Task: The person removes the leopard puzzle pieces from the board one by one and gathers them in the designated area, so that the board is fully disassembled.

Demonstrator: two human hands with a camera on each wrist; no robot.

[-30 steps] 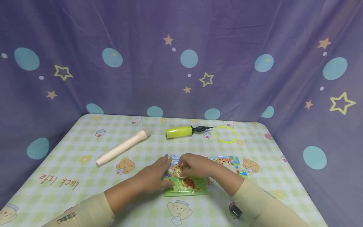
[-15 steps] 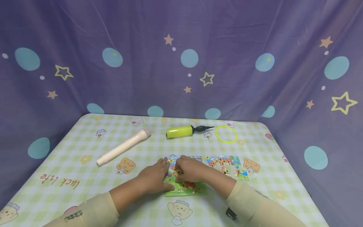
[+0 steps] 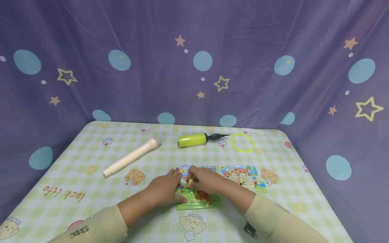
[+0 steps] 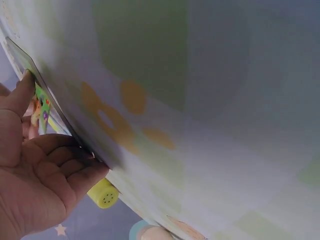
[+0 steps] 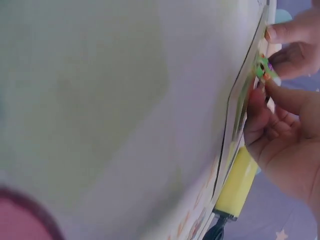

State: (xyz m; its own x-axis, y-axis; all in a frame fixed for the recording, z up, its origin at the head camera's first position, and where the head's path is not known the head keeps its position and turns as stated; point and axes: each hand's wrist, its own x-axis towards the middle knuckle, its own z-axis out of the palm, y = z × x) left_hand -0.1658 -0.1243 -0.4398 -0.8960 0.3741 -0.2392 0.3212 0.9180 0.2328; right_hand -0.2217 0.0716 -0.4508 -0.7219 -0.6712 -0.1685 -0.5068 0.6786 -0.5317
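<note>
Currently both hands on puzzle board [image 3: 199, 199], green tray w/ leopard pic, lying flat on desk [image 3: 76, 175] near front edge, roughly center.

Left hand [image 3: 165, 190]: resting on board's left edge, fingers fairly straight, thumb along front-left corner. Grip relaxed, flat, pressing board down, not curled round anything. Left wrist view confirms: fingertips [image 4: 82, 172] against board edge, thumb on top.

Right hand [image 3: 203, 180]: over board's upper-left area, fingers curled, pinching small puzzle piece [image 3: 189, 181] between thumb and fingertips. Grip closed on that piece. Right wrist view: piece [image 5: 265, 70] held at tips, just at board surface; can't tell if seated or just touching.

Loose pieces [image 3: 243, 175]: colorful cluster flat on desk just right of board, apart from both hands.

Rel. to board, further back:
- yellow pump [image 3: 194, 140] w/ black nozzle, lying on side, behind board, nozzle pointing right.
- yellow-green ring [image 3: 242, 143], flat, behind-right, just past nozzle tip.
- cream tube [image 3: 132, 156], lying diagonal, behind-left, well apart.

Desk cover: green/white check cloth w/ cartoon prints. Purple curtain [image 3: 194, 60] w/ stars and dots behind and on both sides.
</note>
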